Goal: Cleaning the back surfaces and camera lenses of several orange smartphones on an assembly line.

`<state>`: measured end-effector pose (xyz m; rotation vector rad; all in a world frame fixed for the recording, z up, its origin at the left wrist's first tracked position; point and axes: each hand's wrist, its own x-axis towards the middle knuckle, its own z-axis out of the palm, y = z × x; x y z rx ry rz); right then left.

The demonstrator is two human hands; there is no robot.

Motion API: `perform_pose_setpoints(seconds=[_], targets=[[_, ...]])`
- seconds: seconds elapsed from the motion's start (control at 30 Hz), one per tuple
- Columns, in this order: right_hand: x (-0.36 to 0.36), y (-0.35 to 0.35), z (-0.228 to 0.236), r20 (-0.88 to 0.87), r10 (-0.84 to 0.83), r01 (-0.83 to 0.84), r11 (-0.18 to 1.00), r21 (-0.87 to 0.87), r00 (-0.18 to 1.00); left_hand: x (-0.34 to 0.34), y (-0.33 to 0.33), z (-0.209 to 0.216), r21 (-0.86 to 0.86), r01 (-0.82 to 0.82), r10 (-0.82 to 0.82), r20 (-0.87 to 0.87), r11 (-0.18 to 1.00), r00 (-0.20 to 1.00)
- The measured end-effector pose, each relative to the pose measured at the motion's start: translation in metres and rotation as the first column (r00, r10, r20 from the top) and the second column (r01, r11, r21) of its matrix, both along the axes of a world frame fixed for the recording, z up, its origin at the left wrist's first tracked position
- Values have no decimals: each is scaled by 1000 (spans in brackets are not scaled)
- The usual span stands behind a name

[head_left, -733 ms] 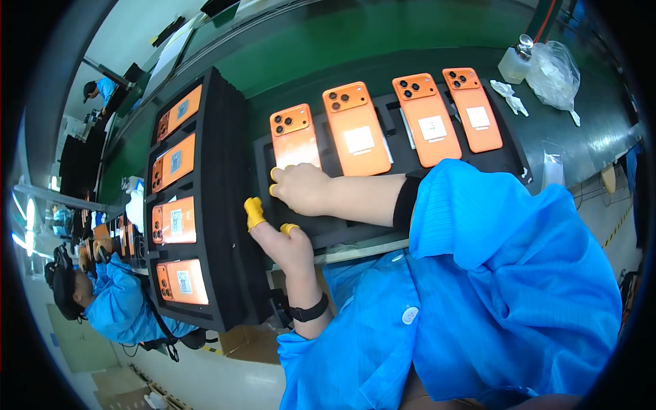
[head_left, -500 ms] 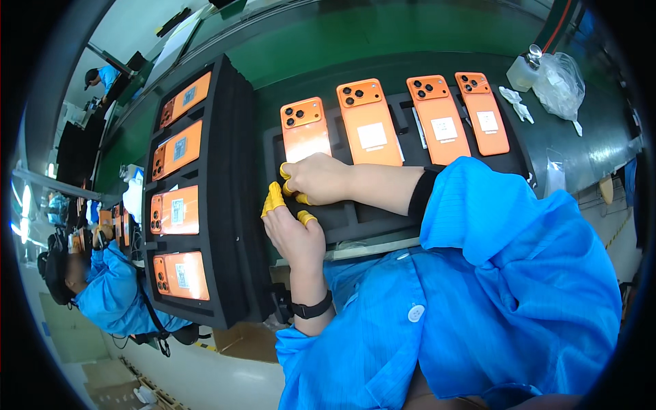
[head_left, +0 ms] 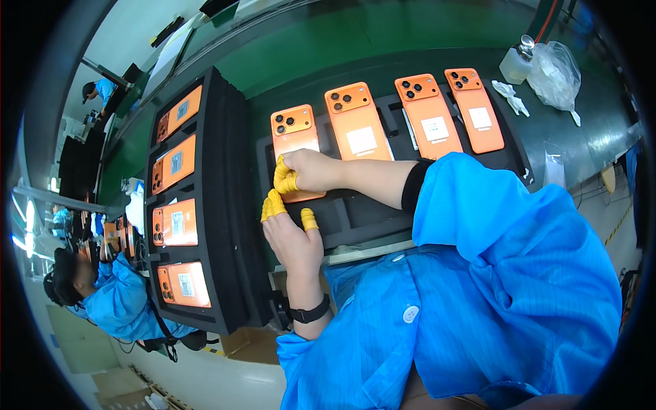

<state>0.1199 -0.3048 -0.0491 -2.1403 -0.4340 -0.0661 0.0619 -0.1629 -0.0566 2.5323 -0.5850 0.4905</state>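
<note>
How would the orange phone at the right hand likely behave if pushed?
The orange phone is probably stiff, given its straight-edged slab shape. Glare on its back suggests a smooth, perhaps slippery surface. Being broad and thin, it seems unlikely to roll.

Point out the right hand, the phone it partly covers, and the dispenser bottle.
Right hand (head_left: 313, 171): head view, back of the hand.
Phone (head_left: 295, 141): head view, upper part of its orange back.
Dispenser bottle (head_left: 514, 69): head view, its pale body.

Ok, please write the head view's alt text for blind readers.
A left hand and right hand in yellow fingertip covers are close together at the leftmost orange rectangular phone of four on a black compartmented tray; further left, a thick black tray holds four more.
</note>
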Motion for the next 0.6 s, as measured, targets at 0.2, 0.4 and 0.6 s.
perform_pose_setpoints(seconds=[0.2, 0.4, 0.6], targets=[[8, -6, 12, -408, 1, 292, 695, 657, 913, 0, 5, 9, 260, 153, -132, -94, 953, 987], [25, -58, 63, -351, -78, 356, 62, 932, 933, 0, 3, 15, 325, 185, -161, -100, 927, 982], [-118, -211, 158, 271, -449, 102, 649, 754, 851, 1, -3, 15, 320, 202, -149, -183, 926, 972]])
